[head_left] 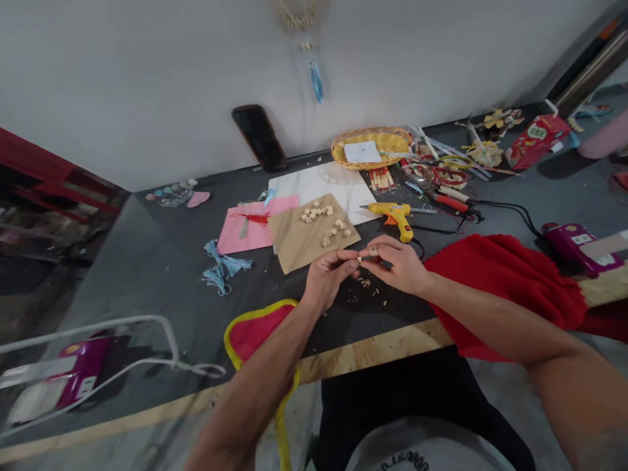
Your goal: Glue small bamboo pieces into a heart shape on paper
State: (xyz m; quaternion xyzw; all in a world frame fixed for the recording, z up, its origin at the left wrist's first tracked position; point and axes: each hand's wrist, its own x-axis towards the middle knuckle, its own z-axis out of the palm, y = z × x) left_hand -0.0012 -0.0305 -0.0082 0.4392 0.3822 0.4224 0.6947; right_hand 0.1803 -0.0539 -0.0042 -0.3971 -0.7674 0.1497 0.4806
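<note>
Two hands meet above the dark table, toward its front edge: the left hand and the right hand pinch a tiny pale piece between their fingertips, presumably because something so small needs steadying from both sides. Loose bits lie just below, seemingly for easy reach. Pale clusters sit on a brown sheet, which probably keeps them together. A yellow glue gun lies beyond the right hand. Fingers hide the piece's exact shape; the hanging ring is cut off above.
</note>
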